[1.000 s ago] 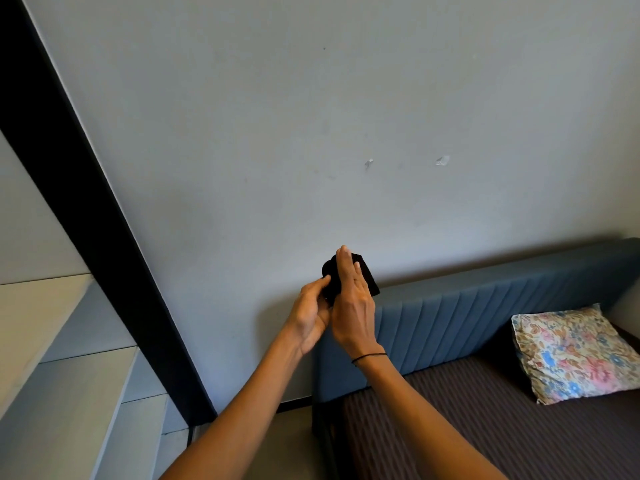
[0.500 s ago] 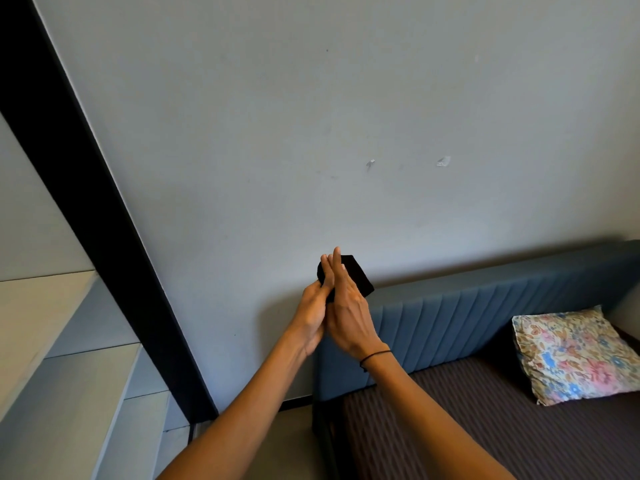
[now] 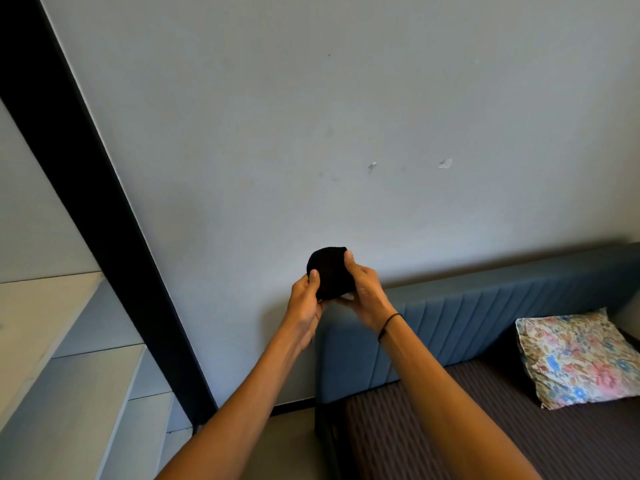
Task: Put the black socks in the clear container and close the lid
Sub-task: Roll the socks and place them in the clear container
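A grey wall (image 3: 346, 133) fills most of the view, crossed at the left by a slanting black beam (image 3: 104, 209) with pale shelves (image 3: 69, 375) below it; at the lower right is a bed (image 3: 450, 445) with a blue headboard (image 3: 485, 317) and a floral pillow (image 3: 575, 358). Both arms reach forward, and the left hand (image 3: 306, 299) and right hand (image 3: 365, 292) together grip the balled black socks (image 3: 329, 271) in the air before the wall, left thumb on the front, right fingers curled around the side. A black band (image 3: 388, 325) circles the right wrist.

The black fabric socks (image 3: 330, 273), rolled into a rounded dark bundle, are held up in the air in front of the wall.
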